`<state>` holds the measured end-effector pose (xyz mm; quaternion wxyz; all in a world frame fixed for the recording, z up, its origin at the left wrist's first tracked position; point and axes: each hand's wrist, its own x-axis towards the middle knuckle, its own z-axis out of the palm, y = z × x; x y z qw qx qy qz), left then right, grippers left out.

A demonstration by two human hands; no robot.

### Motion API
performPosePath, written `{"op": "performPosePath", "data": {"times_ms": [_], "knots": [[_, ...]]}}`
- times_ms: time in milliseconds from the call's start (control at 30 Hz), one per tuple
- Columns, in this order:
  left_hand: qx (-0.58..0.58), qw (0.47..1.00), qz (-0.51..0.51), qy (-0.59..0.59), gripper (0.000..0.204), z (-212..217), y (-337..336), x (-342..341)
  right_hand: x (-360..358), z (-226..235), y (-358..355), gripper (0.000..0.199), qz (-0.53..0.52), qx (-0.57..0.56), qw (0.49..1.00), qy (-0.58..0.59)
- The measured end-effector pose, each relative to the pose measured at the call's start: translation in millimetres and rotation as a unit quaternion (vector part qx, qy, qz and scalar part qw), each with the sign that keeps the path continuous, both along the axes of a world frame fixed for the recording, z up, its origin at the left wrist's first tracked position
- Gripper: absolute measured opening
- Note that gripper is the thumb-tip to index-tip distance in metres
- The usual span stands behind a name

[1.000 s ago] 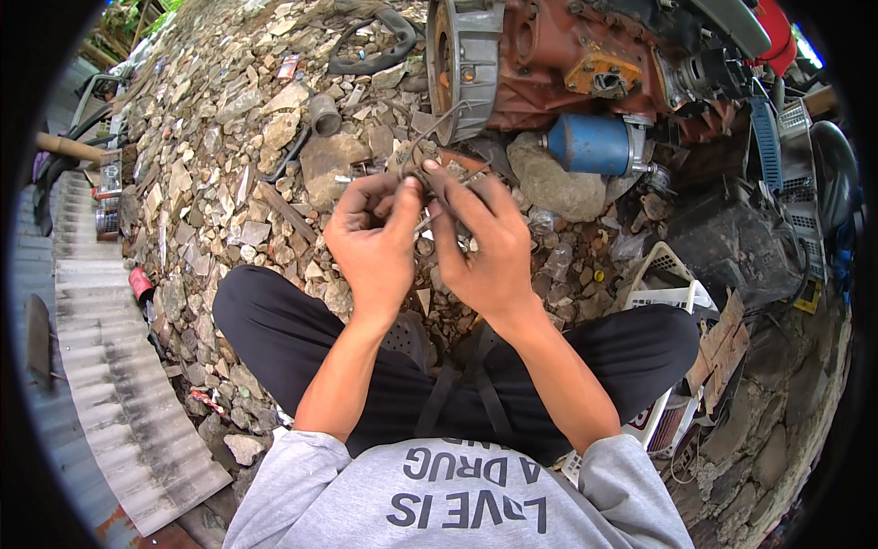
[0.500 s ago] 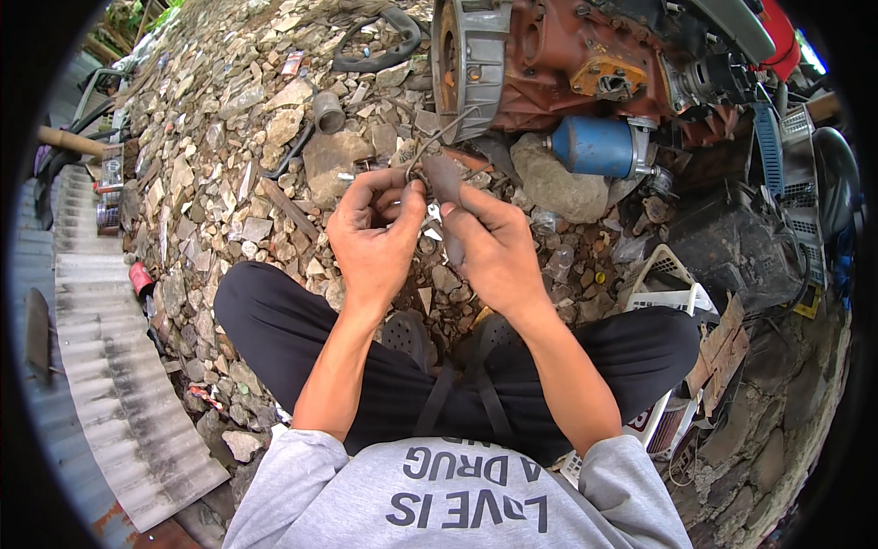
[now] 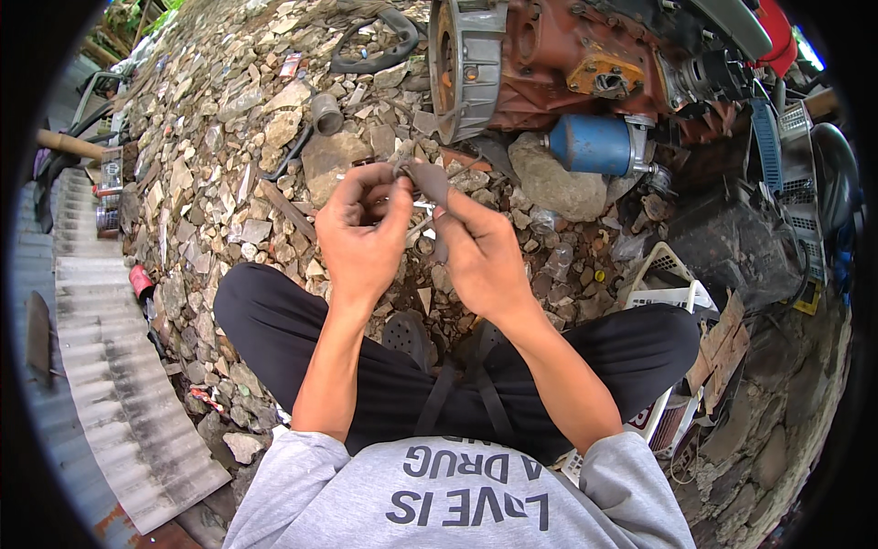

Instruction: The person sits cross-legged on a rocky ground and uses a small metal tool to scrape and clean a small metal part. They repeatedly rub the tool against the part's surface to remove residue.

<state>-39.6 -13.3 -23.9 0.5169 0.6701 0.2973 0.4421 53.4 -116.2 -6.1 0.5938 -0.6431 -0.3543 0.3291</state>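
My left hand (image 3: 359,242) is closed, thumb and fingers pinching a small greyish metal part (image 3: 401,170) that the fingertips partly cover. Close beside it, my right hand (image 3: 485,261) grips a worn brown-grey strip (image 3: 430,180), which looks like sandpaper, between thumb and fingers. The strip's upper end lies against the small part, and its lower end hangs below the right thumb. Something bright and metallic shows between the two hands, too small to name. Both hands are held in front of me above stony ground, over my bent knees.
Beyond my hands to the right lies a reddish-brown engine (image 3: 585,82) with a blue oil filter (image 3: 593,145), beside a large rock (image 3: 558,188). A metal cylinder (image 3: 326,114) and black rubber loop (image 3: 402,46) lie on the rubble. Corrugated sheeting (image 3: 128,393) is at left, a white basket (image 3: 631,299) at right.
Both hands have shifted slightly left, the right one further and closer to the left. The thin bent rod that rose above my left fingertips has swung down to the right.
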Motion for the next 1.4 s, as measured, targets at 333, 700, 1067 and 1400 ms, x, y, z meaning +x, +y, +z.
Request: {"op": "performPosePath", "data": {"times_ms": [333,700,1067,1400], "knots": [[-0.175,0.983,-0.018,-0.058,0.014,8.2,-8.0,8.8,4.5,-13.5,-1.9,0.053,-0.02,0.005,0.942,-0.335],[-0.172,0.973,0.037,-0.148,0.014,30.3,10.8,-3.1,7.3,-25.3,2.7,0.039,-0.07,0.015,0.926,-0.37],[-0.225,0.962,0.013,-0.153,0.018,22.5,3.4,-2.4,19.2,-11.8,-2.3,0.018,-0.205,0.185,0.902,-0.331],[-0.328,0.93,-0.059,-0.153,0.016,17.2,-3.7,0.0,20.5,9.8,-4.7,0.02,-0.157,0.146,0.951,-0.223]]}}
